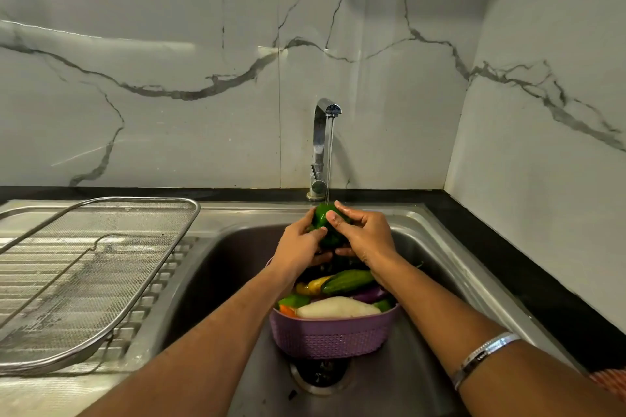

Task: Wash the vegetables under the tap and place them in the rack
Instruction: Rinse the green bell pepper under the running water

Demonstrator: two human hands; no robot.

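While both hands (333,237) grip a green pepper (325,225), a purple basket (330,332) sits below.

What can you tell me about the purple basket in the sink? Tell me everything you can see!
The purple basket looks like plastic, with a woven pattern of tiny holes and a smooth rim. It sits upright in the steel sink, just behind the drain. It is piled with vegetables: a pale white one at the front, green, yellow, orange and purple ones behind. Both forearms reach over it; whether they touch it is unclear.
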